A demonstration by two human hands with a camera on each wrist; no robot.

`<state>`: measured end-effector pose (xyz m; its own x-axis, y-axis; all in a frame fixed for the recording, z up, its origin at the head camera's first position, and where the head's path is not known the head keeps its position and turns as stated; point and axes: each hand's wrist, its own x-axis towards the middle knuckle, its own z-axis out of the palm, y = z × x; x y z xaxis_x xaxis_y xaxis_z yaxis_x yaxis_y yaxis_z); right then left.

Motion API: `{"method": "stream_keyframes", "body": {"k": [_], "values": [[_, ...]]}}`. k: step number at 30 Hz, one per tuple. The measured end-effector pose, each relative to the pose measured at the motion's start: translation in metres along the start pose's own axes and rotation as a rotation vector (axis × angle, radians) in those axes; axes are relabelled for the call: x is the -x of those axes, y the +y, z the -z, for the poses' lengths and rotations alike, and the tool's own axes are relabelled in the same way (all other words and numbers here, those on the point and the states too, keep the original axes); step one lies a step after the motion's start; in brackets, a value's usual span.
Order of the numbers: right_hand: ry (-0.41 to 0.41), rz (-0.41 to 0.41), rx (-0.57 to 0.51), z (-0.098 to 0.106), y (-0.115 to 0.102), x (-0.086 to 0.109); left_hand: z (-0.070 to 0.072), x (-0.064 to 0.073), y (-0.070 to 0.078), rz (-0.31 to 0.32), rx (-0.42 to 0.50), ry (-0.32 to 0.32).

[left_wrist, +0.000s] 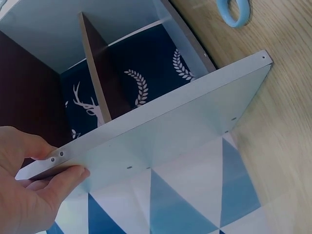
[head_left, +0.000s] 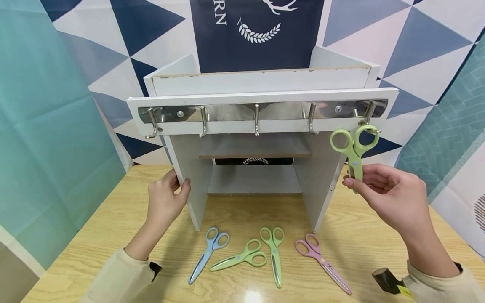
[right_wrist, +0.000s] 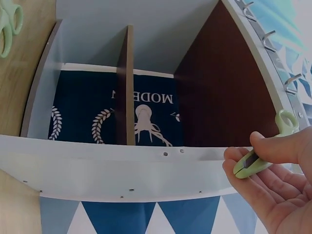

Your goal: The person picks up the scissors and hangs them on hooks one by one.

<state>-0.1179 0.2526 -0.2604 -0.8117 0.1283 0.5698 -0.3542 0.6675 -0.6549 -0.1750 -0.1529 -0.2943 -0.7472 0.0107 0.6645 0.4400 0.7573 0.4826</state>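
My right hand [head_left: 398, 195] pinches a pair of green scissors [head_left: 354, 158] by the blade end, with the handles pointing up. One handle ring overlaps the rightmost hook [head_left: 370, 110] of the metal hook rail in the head view. In the right wrist view, thumb and fingers hold the green blades [right_wrist: 251, 165] beside the cabinet's side panel. My left hand [head_left: 165, 198] grips the front edge of the white cabinet's left side panel [head_left: 187, 193]. The left wrist view shows thumb and fingers [left_wrist: 68, 183] on either side of that panel.
On the wooden table [head_left: 113, 219] before the cabinet lie blue scissors [head_left: 206, 254], two green pairs, one slanted [head_left: 238, 257] and one lengthwise [head_left: 274, 256], and pink scissors [head_left: 322, 263]. Several hooks [head_left: 257, 120] line the rail. A patterned cloth [head_left: 159, 25] hangs behind.
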Motion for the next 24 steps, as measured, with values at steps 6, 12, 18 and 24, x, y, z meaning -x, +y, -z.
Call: {"method": "stream_keyframes", "body": {"k": [6, 12, 18, 24], "values": [[-0.013, 0.025, -0.014, -0.007, 0.004, 0.002, 0.006, 0.001, -0.001, 0.016, -0.003, -0.006], [-0.059, 0.013, 0.023, -0.007, 0.009, 0.002, 0.007, 0.001, 0.0, 0.001, -0.017, 0.003], [-0.127, -0.013, 0.084, -0.002, 0.017, 0.003, 0.004, 0.0, 0.0, -0.006, -0.015, 0.012], [-0.196, -0.014, 0.099, 0.0, 0.029, 0.01, 0.002, 0.0, 0.001, -0.003, -0.002, 0.003]]}}
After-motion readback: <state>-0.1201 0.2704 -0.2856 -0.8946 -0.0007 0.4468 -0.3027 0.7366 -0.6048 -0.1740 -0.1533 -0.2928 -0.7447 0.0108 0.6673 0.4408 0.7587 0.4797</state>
